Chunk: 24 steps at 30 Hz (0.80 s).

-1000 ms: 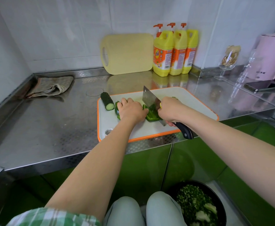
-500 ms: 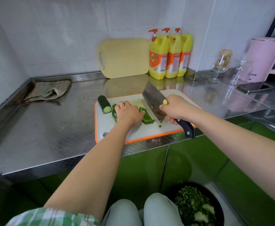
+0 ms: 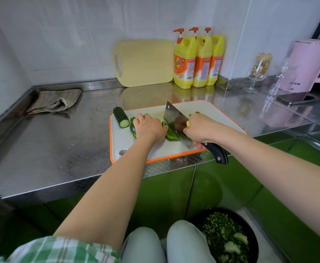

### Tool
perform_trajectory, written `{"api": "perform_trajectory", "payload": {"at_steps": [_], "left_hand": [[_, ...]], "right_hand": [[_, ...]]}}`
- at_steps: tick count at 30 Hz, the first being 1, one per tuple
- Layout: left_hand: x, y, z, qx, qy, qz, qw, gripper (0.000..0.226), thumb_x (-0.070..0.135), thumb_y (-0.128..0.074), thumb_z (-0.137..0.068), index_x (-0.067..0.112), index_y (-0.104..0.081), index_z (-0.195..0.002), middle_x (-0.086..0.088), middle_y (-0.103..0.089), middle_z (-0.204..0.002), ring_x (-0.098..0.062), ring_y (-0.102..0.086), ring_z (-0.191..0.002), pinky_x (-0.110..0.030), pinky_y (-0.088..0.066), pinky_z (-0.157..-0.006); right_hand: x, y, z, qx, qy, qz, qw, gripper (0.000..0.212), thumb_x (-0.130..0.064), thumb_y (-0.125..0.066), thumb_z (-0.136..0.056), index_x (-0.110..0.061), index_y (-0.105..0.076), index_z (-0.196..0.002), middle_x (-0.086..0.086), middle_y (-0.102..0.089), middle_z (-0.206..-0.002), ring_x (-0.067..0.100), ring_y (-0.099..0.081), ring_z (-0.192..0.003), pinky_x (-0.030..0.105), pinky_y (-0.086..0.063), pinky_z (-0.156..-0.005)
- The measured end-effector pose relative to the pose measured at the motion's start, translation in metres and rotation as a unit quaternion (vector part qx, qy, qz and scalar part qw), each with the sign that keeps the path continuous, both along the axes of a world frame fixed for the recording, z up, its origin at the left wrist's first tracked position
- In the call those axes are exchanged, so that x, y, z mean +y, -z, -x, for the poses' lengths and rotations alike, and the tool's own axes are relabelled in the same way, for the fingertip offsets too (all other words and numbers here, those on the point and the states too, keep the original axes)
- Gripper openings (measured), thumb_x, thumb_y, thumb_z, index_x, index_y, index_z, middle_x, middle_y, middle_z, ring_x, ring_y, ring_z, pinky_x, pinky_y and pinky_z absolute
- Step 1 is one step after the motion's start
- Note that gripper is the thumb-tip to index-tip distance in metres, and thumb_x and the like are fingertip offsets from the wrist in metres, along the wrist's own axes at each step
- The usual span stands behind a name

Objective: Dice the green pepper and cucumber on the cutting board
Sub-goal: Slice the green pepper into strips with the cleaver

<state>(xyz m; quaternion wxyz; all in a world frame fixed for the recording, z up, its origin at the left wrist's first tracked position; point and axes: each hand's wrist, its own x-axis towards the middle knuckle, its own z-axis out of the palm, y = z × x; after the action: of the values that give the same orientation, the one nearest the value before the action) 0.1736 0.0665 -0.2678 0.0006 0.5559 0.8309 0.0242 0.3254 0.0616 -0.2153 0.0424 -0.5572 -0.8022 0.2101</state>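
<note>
A white cutting board (image 3: pixel 155 150) with an orange rim lies on the steel counter. A dark green cucumber piece (image 3: pixel 121 119) rests at its far left corner. My left hand (image 3: pixel 149 128) presses down on green pepper pieces (image 3: pixel 171 134), which stick out on both sides of it. My right hand (image 3: pixel 200 130) grips a cleaver (image 3: pixel 174 120) by its black handle. The blade edge rests on the pepper just right of my left hand. More pepper bits lie behind my right hand, mostly hidden.
A yellow cutting board (image 3: pixel 144 62) leans on the back wall beside three yellow detergent bottles (image 3: pixel 197 61). A folded cloth (image 3: pixel 54 101) lies at the back left. A pink kettle (image 3: pixel 309 65), a glass (image 3: pixel 257 73) and a phone (image 3: pixel 297 98) stand to the right. A black bin (image 3: pixel 229 236) of scraps sits on the floor.
The cleaver rose off the pepper half a second ago and has come back down onto it. My left hand stays pressed on the pepper.
</note>
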Motion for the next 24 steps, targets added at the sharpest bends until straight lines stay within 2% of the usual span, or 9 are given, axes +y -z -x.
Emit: {"api": "perform_trajectory", "payload": {"at_steps": [4,7,10,13,15,18,24], "left_hand": [[0.000,0.001,0.000,-0.001,0.003,-0.004,1.000,0.053,0.051,-0.033,-0.098,0.015,-0.062,-0.123,-0.016,-0.043,-0.135,-0.036,-0.031,-0.123,-0.044,-0.026,-0.099],[-0.001,0.001,0.002,-0.007,0.007,-0.001,1.000,0.053,0.052,-0.033,-0.098,0.015,-0.062,-0.122,-0.016,-0.042,-0.135,-0.037,-0.030,-0.123,-0.044,-0.026,-0.099],[-0.004,-0.001,0.002,-0.014,0.017,-0.004,1.000,0.052,0.050,-0.032,-0.099,0.014,-0.063,-0.121,-0.017,-0.042,-0.134,-0.036,-0.030,-0.123,-0.044,-0.025,-0.099],[-0.005,-0.001,0.001,-0.011,0.018,-0.004,1.000,0.053,0.049,-0.030,-0.100,0.012,-0.061,-0.123,-0.017,-0.041,-0.135,-0.036,-0.029,-0.123,-0.044,-0.025,-0.099],[-0.005,-0.001,0.000,-0.008,0.016,-0.004,1.000,0.053,0.048,-0.028,-0.101,0.012,-0.059,-0.124,-0.017,-0.040,-0.136,-0.036,-0.029,-0.124,-0.044,-0.025,-0.100],[-0.003,0.000,-0.001,-0.003,0.012,-0.007,1.000,0.053,0.047,-0.027,-0.101,0.012,-0.059,-0.125,-0.016,-0.040,-0.137,-0.037,-0.029,-0.123,-0.045,-0.024,-0.101],[-0.002,0.002,-0.002,0.003,0.008,-0.016,1.000,0.054,0.047,-0.027,-0.100,0.012,-0.058,-0.127,-0.016,-0.041,-0.136,-0.037,-0.030,-0.123,-0.045,-0.024,-0.101]], "right_hand": [[-0.002,0.001,0.015,-0.021,0.006,-0.007,1.000,0.012,-0.002,-0.056,-0.088,0.003,-0.067,-0.088,0.010,-0.056,-0.060,0.024,-0.057,-0.057,0.030,-0.054,-0.065],[0.004,0.003,0.022,0.010,0.001,-0.017,1.000,0.016,-0.003,-0.052,-0.090,-0.003,-0.058,-0.075,0.009,-0.055,-0.060,0.020,-0.053,-0.051,0.028,-0.052,-0.057],[0.010,0.004,0.025,-0.010,0.025,-0.027,0.999,0.022,0.001,-0.057,-0.086,0.000,-0.059,-0.064,0.012,-0.059,-0.057,0.025,-0.054,-0.051,0.031,-0.053,-0.067],[0.016,0.008,0.023,0.034,0.041,-0.009,0.999,0.009,0.002,-0.061,-0.082,0.006,-0.066,-0.075,0.021,-0.069,-0.074,0.030,-0.060,-0.061,0.037,-0.056,-0.072],[0.019,0.011,0.015,0.082,0.054,0.002,0.995,0.010,0.001,-0.060,-0.083,0.006,-0.067,-0.076,0.025,-0.069,-0.078,0.030,-0.060,-0.060,0.039,-0.056,-0.066],[0.020,0.006,0.003,0.122,0.045,-0.001,0.991,0.031,-0.009,-0.046,-0.094,-0.004,-0.053,-0.064,0.014,-0.059,-0.061,0.024,-0.053,-0.049,0.026,-0.046,-0.049],[0.004,-0.008,-0.004,0.083,0.018,0.019,0.996,0.031,-0.005,-0.043,-0.093,0.002,-0.055,-0.066,0.014,-0.055,-0.048,0.023,-0.049,-0.040,0.026,-0.045,-0.044]]}}
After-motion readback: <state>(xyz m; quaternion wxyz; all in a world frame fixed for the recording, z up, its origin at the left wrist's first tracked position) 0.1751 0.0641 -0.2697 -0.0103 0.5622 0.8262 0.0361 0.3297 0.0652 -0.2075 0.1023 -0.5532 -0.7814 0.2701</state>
